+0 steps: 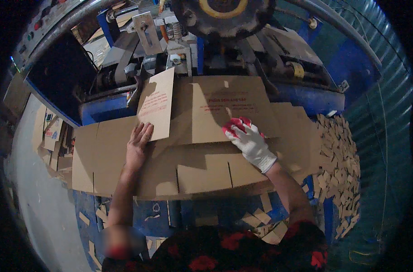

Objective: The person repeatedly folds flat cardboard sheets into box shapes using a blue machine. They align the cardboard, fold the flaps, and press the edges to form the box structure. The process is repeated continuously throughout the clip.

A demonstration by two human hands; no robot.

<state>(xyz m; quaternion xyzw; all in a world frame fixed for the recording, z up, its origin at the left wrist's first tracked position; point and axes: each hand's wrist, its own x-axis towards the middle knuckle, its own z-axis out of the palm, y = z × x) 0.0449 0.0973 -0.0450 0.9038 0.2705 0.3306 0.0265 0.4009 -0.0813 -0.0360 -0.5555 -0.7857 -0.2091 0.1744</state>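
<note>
So the bare left hand [140, 139] has its fingertips over the near-left corner of the printed panel [157, 106]; thumb's hidden, so can't tell if it's really pinched. The right hand [247, 139], in a white-and-red glove [259, 154], sits palm down with bent fingers on the printed sheet [215, 122], near its close edge. Can't tell if that's a grip or just a press.

Panel's on the left, tilted up; the sheet lies to its right, over more cardboard [145, 177]. I'd guess both are light and stiffish, not very slippery, but easy to crease, so hold them by the edges, fingers flat. Left forearm points nearly straight ahead, right one slants inward. Machine [188, 45] right behind, scraps [338, 158] piled off to the right.
</note>
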